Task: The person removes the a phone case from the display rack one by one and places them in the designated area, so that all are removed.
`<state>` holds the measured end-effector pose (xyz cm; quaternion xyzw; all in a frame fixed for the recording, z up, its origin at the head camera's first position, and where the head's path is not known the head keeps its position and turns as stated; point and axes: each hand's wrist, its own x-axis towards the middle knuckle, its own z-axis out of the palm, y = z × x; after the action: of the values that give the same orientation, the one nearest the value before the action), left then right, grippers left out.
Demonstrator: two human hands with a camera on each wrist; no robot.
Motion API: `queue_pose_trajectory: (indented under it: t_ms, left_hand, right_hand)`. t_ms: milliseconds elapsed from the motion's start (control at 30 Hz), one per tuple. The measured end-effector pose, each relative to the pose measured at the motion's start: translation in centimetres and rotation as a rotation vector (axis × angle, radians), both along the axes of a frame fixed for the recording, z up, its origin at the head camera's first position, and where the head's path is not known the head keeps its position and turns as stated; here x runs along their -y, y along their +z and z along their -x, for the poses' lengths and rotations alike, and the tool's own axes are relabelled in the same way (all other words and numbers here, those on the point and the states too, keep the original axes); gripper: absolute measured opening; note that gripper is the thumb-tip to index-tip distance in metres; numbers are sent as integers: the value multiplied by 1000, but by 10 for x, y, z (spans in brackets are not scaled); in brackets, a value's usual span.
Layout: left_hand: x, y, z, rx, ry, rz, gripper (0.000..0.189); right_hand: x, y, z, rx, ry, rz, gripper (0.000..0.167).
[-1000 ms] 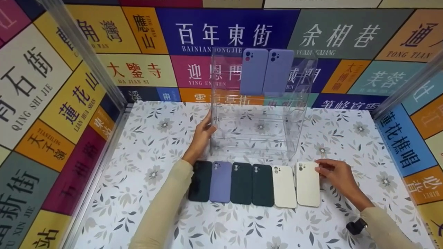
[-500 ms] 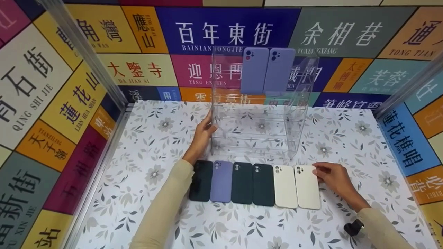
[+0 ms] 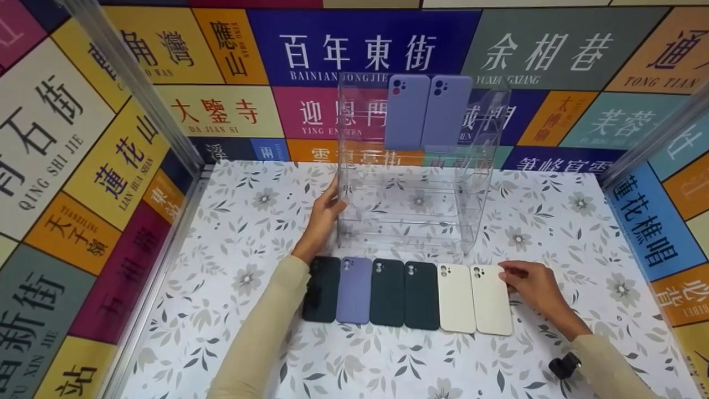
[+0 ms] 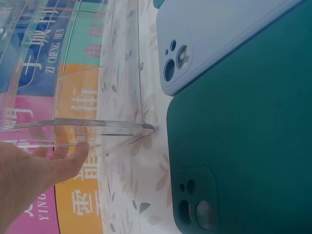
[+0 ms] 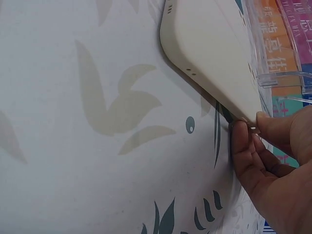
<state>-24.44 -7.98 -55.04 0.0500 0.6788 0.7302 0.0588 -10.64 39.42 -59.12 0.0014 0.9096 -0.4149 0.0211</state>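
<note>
Side by side on the table lie a dark green phone case at the left, a purple one, two more dark green ones and two cream ones. My right hand pinches the upper right corner of the rightmost cream phone case; in the right wrist view thumb and fingers meet at that corner. Behind the row stands a clear stepped display rack. My left hand touches its left side, fingertips against the panel in the left wrist view. Two purple phone cases stand on the rack's top tier.
A white tablecloth with a grey leaf and flower print covers the table. Colourful panels with Chinese lettering form walls behind and on both sides. Metal posts mark the corners.
My right hand has shifted the rightmost cream phone case slightly left, so it sits against the other cream one. My left hand stays at the rack.
</note>
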Motion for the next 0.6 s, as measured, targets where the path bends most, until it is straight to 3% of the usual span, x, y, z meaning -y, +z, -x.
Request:
queue_pose_trajectory:
  t_ms: [267,600]
  left_hand:
    - [-1,2,0,-2,0,20,71]
    - [1,0,0,-12,-28,31,69]
  right_hand:
    - [-2,7,1,-41,-16,-23,27]
    - [-9,31,7,-128,-54,29,26]
